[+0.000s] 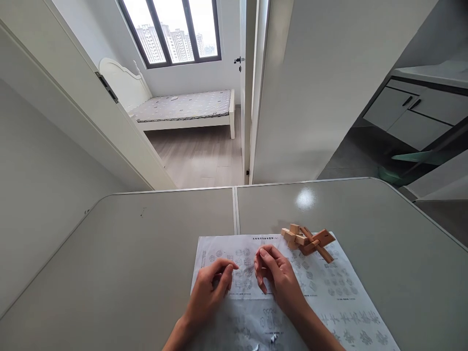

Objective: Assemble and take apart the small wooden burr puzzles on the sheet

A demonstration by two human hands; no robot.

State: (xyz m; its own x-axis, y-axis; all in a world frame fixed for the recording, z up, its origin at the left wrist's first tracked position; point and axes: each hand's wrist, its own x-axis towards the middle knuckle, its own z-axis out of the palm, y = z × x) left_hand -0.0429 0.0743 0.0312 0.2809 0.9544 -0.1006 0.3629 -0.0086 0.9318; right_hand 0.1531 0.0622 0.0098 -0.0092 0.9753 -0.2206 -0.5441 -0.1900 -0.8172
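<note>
with left grip (212,286) and right grip (280,275) released over white paper sheet (320,282) headed in tiny chinese print ending "(二)", with pale-and-brown wooden blocks (310,244) beyond right grip.

Noted: at lower centre, the white sheet (230,243) bears grey printed figures in rows, with pale tan wooden blocks (290,236) and red-brown wooden pieces (323,237) at its upper right; tabletop (146,273) grey-beige; upper left of centre, mattress (197,103) light grey, small scattered print, below dark window frame (159,32).
</note>
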